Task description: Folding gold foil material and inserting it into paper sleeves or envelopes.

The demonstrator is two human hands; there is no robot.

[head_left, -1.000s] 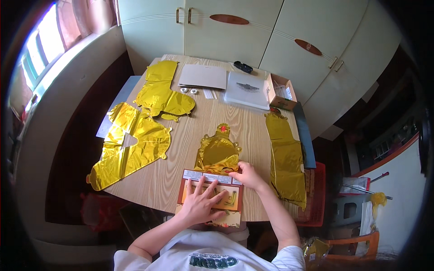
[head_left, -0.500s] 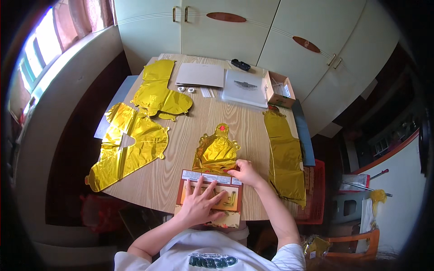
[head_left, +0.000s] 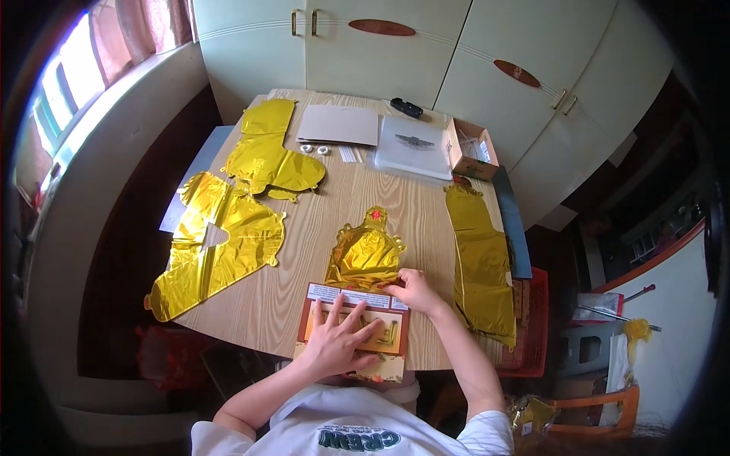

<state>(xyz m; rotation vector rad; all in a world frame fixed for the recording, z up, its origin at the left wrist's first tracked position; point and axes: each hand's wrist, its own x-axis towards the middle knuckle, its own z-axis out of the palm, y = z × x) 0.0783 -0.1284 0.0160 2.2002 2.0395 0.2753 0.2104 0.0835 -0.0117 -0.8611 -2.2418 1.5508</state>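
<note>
At the table's near edge lies a flat printed card (head_left: 398, 323) in orange and brown with a pale label strip. My left hand (head_left: 334, 340) rests on it with fingers spread flat. A crumpled gold foil balloon (head_left: 366, 254), with a red dot on its narrow far end, extends from beyond the card's far edge. My right hand (head_left: 415, 291) has its fingers closed in a pinch where the balloon's near right corner meets the card. How far the foil runs under or into the card is hidden.
Flat gold foil balloons lie at the left (head_left: 220, 251), far left (head_left: 270, 156) and right (head_left: 483, 266). Further back are a grey-white board (head_left: 338, 125), two white tape rolls (head_left: 306, 150), clear plastic sheets (head_left: 411, 148), an open box (head_left: 473, 152) and a black object (head_left: 407, 108).
Both hands stay almost where they were. The view has shifted very slightly; the foil balloon and card show no clear movement.
</note>
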